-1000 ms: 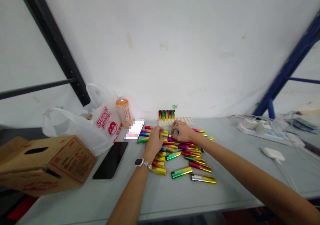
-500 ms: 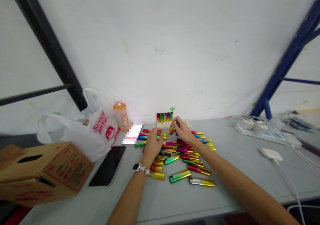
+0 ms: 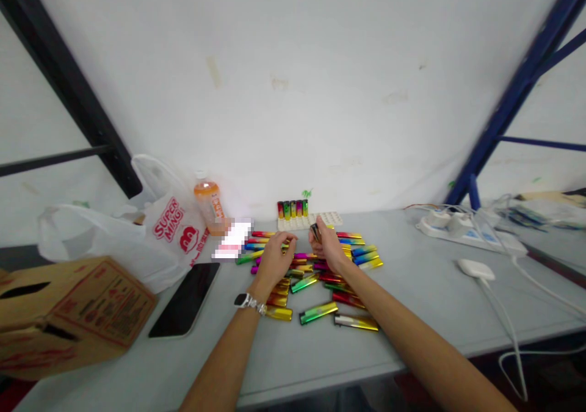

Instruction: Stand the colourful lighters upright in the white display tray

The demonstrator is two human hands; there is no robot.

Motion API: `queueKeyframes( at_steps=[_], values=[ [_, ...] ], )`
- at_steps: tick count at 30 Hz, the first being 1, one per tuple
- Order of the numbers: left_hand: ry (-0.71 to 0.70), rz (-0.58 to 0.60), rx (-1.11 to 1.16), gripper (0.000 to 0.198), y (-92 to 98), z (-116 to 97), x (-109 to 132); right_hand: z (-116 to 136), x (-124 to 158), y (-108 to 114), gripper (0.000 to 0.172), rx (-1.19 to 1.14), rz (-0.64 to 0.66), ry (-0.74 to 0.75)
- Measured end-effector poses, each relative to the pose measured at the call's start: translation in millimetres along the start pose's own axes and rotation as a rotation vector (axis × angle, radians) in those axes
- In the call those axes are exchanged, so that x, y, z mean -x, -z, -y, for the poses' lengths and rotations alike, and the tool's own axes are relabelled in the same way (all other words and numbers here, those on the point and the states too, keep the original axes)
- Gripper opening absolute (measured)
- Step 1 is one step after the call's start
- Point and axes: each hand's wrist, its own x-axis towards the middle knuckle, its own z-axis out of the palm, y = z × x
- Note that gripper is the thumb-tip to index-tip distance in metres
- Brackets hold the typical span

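The right hand (image 3: 328, 246) has its thumb and fingers wrapped around one shiny lighter (image 3: 315, 233), so this lighter is right inside the grip, and the right hand is the nearer one to it. The lighter is on the near side of a white tray (image 3: 332, 218) full of little holes, and a bit to the right of the row of five standing lighters (image 3: 293, 209). That gap between the lighter and the holes looks like what matters most. The dark end of the lighter seems to point up and a little to the left. Its long way looks tipped, but the fingers hide most of it, so I can't tell just how much. The five in the row stand straight up. The left hand (image 3: 276, 257) is over the left part of the loose lighters (image 3: 318, 313), with its fingers bent. I can't tell if it is holding one. Most of the loose lighters lie flat, pointing left and right, and some slant a little.
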Motion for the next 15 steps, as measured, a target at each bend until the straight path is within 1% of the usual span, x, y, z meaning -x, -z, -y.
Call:
queueKeyframes(
  at_steps=[2, 4, 6, 8, 12, 14, 15],
  values=[
    [0.002, 0.009, -0.003, 0.015, -0.6, 0, 0, -3, -2, 1, 0.054, 0.022, -0.098, -0.010],
    [0.003, 0.017, -0.006, 0.016, -1.4, 0, 1, -4, -2, 0, 0.049, 0.052, -0.196, 0.038],
    [0.000, 0.017, -0.011, 0.016, -2.2, 1, 1, -3, -1, -1, 0.046, 0.082, -0.240, 0.077],
    [-0.002, 0.020, -0.019, 0.016, -2.8, 1, 1, 0, 3, -2, 0.048, 0.087, -0.225, 0.082],
    [-0.003, 0.021, -0.030, 0.017, -3.7, 0, 2, 2, 8, -2, 0.060, 0.001, -0.092, 0.042],
    [-0.004, 0.018, -0.029, 0.017, -4.1, 0, 2, 1, 8, -3, 0.060, -0.037, -0.065, 0.037],
    [-0.004, 0.018, -0.028, 0.017, -4.3, 1, 2, 0, 7, -3, 0.058, -0.039, -0.077, 0.045]
  ],
)
